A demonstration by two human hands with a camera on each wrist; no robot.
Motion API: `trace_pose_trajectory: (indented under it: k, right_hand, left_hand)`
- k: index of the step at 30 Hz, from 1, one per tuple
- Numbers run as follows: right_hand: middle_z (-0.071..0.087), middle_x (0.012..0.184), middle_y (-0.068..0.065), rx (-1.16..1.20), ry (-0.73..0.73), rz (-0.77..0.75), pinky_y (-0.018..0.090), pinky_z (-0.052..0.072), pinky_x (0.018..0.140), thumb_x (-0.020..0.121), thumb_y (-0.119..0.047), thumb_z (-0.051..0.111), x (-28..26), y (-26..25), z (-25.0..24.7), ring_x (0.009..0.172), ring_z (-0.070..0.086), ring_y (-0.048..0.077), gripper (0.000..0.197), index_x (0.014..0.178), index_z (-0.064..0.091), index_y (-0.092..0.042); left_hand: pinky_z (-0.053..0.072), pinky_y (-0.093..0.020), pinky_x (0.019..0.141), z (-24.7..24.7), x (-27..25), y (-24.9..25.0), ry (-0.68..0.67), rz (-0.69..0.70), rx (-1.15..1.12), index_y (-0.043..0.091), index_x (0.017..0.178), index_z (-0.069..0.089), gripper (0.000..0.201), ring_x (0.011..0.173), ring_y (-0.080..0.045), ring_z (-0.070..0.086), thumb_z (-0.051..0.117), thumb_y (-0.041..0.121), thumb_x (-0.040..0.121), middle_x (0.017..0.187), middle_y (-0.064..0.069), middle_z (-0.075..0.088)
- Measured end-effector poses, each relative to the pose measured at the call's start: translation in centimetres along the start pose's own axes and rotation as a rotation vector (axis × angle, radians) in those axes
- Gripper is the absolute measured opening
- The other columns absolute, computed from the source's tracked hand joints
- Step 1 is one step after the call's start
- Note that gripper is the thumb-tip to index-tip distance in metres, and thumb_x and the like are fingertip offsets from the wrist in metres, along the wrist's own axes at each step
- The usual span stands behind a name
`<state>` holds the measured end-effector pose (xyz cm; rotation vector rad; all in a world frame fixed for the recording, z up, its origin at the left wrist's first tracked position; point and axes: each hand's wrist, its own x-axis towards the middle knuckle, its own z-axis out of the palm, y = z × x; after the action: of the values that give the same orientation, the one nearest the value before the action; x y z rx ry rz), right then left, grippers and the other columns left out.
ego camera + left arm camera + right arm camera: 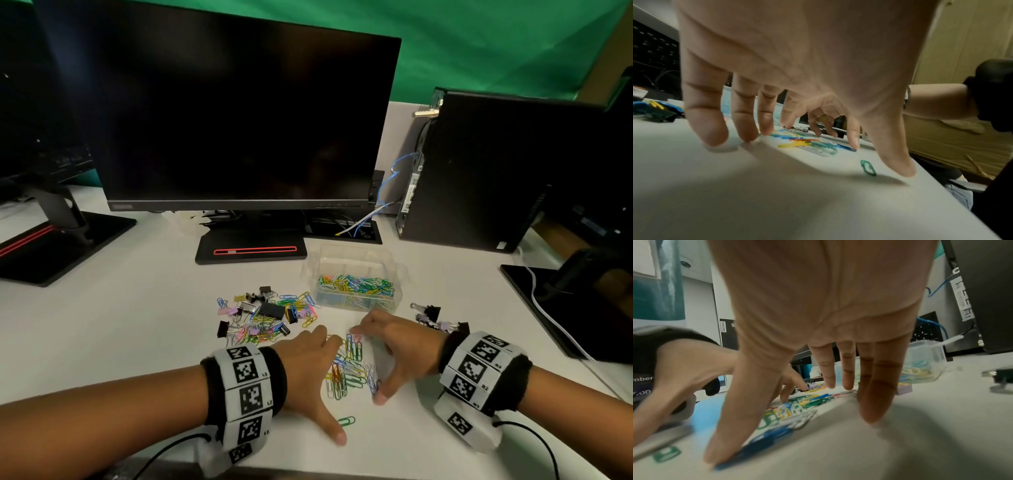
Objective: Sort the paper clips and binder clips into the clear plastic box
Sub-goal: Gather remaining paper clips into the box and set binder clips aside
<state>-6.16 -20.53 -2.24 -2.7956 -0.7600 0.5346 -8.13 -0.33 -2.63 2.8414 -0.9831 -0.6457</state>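
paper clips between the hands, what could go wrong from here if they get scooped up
A lone green clip lies apart from the loose pile of paper clips near the left hand, so a scoop may miss it. The right hand sits close to binder clips, which it could knock. The clear plastic box already looks full in its near compartment, so clips might spill.

Wrists: black bands (pixel 486 371) wrapped in white tags with black square codes.
Cables: thin black leads (pixel 534 435) trailing off both.
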Motion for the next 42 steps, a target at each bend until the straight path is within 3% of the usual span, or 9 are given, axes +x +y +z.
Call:
trace_pose_trajectory:
  k: [3,8,14,18,23,28,31,35,42]
  right_hand:
    - [0.041,0.123,0.001,-0.02,-0.014,-0.008,0.01,0.031,0.079,0.058,-0.043,0.085,0.1,-0.3,-0.1,0.101,0.042,0.008,0.097,0.139,0.038,-0.021]
    - [0.048,0.104,0.0,0.007,0.048,0.005,0.01,0.03,0.061,0.065,-0.042,0.081,0.5,-1.0,0.3,0.078,0.04,0.006,0.075,0.13,0.05,-0.021]
    - [0.044,0.121,-0.001,-0.017,0.062,0.081,0.024,0.039,0.094,0.059,-0.051,0.081,0.1,-0.3,0.1,0.112,0.046,0.015,0.095,0.137,0.038,-0.02]
    - [0.039,0.126,0.0,-0.011,0.003,0.121,0.021,0.036,0.099,0.058,-0.049,0.083,-0.2,0.1,0.1,0.116,0.043,0.016,0.102,0.141,0.032,-0.017]
    - [0.041,0.103,-0.004,0.102,0.085,0.106,0.006,0.031,0.066,0.06,-0.039,0.085,0.8,-0.7,1.2,0.075,0.04,0.0,0.081,0.129,0.049,-0.021]
    - [0.048,0.082,-0.011,0.201,0.108,0.118,0.022,0.042,0.071,0.061,-0.029,0.085,1.9,-1.5,1.2,0.064,0.046,0.001,0.051,0.106,0.063,-0.017]
    - [0.053,0.069,-0.013,0.31,0.084,0.143,0.022,0.049,0.058,0.066,-0.019,0.083,2.1,-1.5,1.4,0.045,0.052,-0.003,0.029,0.088,0.064,-0.014]
    - [0.058,0.057,-0.008,0.324,0.039,0.155,0.013,0.048,0.05,0.074,-0.015,0.076,2.1,-1.4,1.2,0.046,0.059,0.008,0.021,0.069,0.056,-0.02]
    - [0.061,0.067,-0.001,0.375,0.029,0.206,0.017,0.049,0.05,0.077,-0.012,0.074,2.2,-0.1,0.2,0.041,0.059,-0.001,0.013,0.079,0.064,-0.004]
  left_hand:
    - [0.042,-0.046,0.101,0.4,0.6,0.0,0.003,0.015,0.009,0.019,0.144,0.01,0.124,0.123,-0.027,0.038,0.075,0.069,0.051,0.129,-0.006,0.028]
    - [0.045,-0.043,0.097,0.0,2.3,-0.3,0.006,-0.029,-0.032,0.012,0.137,0.028,0.104,0.116,-0.029,0.043,0.072,0.067,0.059,0.121,-0.007,0.031]
    - [0.037,-0.045,0.105,-0.5,3.3,-1.4,0.085,-0.046,-0.035,0.013,0.142,0.024,0.1,0.127,-0.028,0.029,0.07,0.06,0.066,0.132,-0.008,0.024]
    - [0.03,-0.04,0.112,-0.4,3.1,-1.7,0.055,-0.014,-0.048,0.01,0.145,0.021,0.102,0.134,-0.024,0.022,0.073,0.054,0.069,0.141,-0.006,0.024]
    - [0.038,-0.032,0.102,-0.5,3.5,-1.3,0.05,0.017,-0.15,0.014,0.135,0.04,0.076,0.119,-0.023,0.042,0.075,0.039,0.073,0.128,-0.007,0.039]
    - [0.035,-0.023,0.077,-0.5,3.5,-0.7,0.076,0.029,-0.233,0.013,0.116,0.054,0.046,0.086,-0.016,0.045,0.073,0.029,0.077,0.105,-0.003,0.048]
    - [0.038,-0.028,0.077,-0.7,3.4,-0.5,0.096,0.028,-0.208,0.007,0.109,0.059,0.032,0.094,-0.024,0.054,0.066,0.023,0.083,0.104,-0.009,0.058]
    - [0.042,-0.033,0.085,-1.0,3.5,-0.4,0.068,0.023,-0.104,0.003,0.11,0.059,0.026,0.106,-0.03,0.054,0.057,0.019,0.089,0.113,-0.016,0.06]
    - [0.04,-0.023,0.078,-2.0,4.1,-1.6,0.067,-0.006,-0.165,0.004,0.112,0.061,0.029,0.097,-0.023,0.06,0.059,0.022,0.09,0.118,-0.011,0.062]
